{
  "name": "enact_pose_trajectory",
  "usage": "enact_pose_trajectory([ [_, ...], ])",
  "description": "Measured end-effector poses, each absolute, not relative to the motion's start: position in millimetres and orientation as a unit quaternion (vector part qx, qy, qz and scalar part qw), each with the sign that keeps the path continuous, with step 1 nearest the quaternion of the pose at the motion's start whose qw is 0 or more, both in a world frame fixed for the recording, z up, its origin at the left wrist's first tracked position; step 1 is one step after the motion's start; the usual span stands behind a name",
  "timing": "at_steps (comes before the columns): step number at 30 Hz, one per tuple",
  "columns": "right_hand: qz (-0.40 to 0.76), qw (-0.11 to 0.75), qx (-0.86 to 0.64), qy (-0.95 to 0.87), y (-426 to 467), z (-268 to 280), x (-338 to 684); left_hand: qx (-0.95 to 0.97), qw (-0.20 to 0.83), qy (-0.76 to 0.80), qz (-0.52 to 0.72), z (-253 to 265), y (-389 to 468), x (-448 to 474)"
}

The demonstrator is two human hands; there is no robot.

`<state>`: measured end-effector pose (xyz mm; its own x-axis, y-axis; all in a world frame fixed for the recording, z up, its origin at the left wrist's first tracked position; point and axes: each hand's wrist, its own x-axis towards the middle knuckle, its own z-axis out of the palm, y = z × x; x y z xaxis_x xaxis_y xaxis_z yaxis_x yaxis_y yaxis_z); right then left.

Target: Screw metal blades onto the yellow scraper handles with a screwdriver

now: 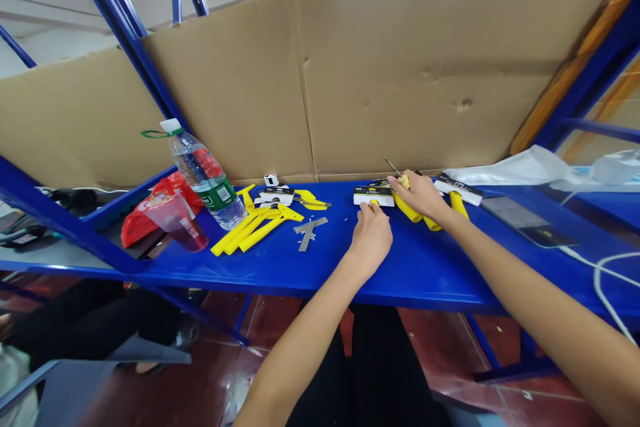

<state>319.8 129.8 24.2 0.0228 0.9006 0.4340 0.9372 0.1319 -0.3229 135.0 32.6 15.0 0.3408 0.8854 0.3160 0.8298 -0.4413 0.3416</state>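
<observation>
My right hand (421, 197) is closed around a small screwdriver (393, 166), whose thin metal shaft points up and to the left. Beneath that hand lie yellow scraper handles (407, 207), partly covered by it. My left hand (373, 235) rests low over the table with its fingers drawn together at a small yellow piece (374, 202); the fingers hide most of it. Just beyond those fingertips is a black-and-white packaging card (374, 195). To the left are several yellow scrapers (260, 227), grey metal blades (311, 232) and tiny screws.
A large water bottle (213, 183) and a red cup (180, 223) stand at the left. A phone (527, 220) with a white cable lies on the blue table (425, 273) at the right, near white plastic wrap (505, 170). Cardboard (400, 80) walls the back. Another person's legs show lower left.
</observation>
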Motion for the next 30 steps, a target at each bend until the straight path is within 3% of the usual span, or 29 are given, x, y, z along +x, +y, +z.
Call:
enact_pose_trajectory([
  [5,-0.056,0.283,-0.642,-0.71,121,21,316,0.827,0.012,0.51,0.236,21,9,103],
  [10,-0.083,0.344,-0.614,-0.705,108,29,325,0.732,-0.07,0.599,0.318,24,11,-19],
  [15,-0.058,0.357,-0.556,-0.748,95,43,278,0.696,-0.109,0.669,0.239,21,24,-129],
  [22,0.079,0.213,-0.484,-0.845,125,47,164,0.73,-0.127,0.637,0.215,11,23,-134],
  [30,0.033,0.258,-0.507,-0.822,136,21,158,0.695,-0.204,0.565,0.395,4,11,-130],
])
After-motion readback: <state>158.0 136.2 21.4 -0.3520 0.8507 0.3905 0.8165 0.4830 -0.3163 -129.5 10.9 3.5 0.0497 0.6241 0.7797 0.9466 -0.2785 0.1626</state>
